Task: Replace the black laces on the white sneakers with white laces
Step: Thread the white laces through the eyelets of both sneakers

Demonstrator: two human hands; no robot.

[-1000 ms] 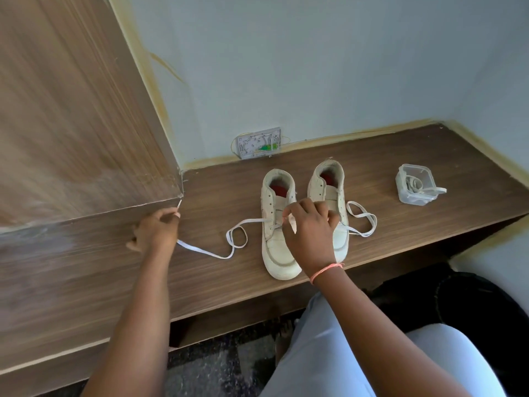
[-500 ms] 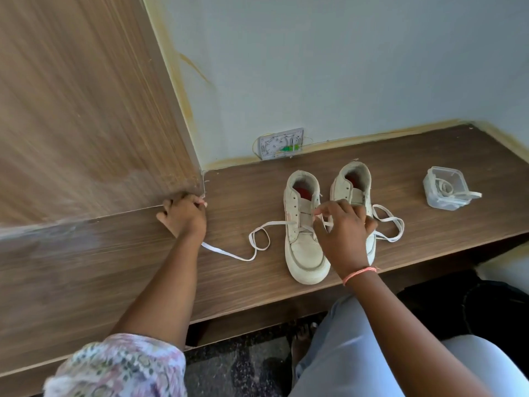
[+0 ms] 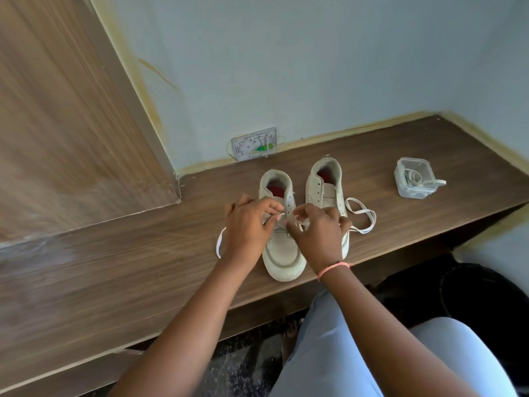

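Observation:
Two white sneakers stand side by side on the wooden shelf (image 3: 400,224), toes toward me. Over the left sneaker (image 3: 282,253) both hands work at the eyelets. My left hand (image 3: 247,227) pinches a strand of the white lace (image 3: 219,243) at the shoe's left side. My right hand (image 3: 317,233) pinches the lace crossing at the tongue. The lace trails in a loop to the left of my left hand. The right sneaker (image 3: 325,184) has a white lace loop (image 3: 362,216) lying to its right. No black laces are in view.
A small clear plastic box (image 3: 413,181) holding coiled lace sits at the right on the shelf. A wall plate with wires (image 3: 254,144) is behind the shoes. A tall wooden panel (image 3: 71,124) rises at the left. My knees are below the shelf edge.
My left hand left the wooden panel's corner and came right to the left sneaker, taking hold of the lace. My right hand stayed at the eyelets. The lace loop at left shrank.

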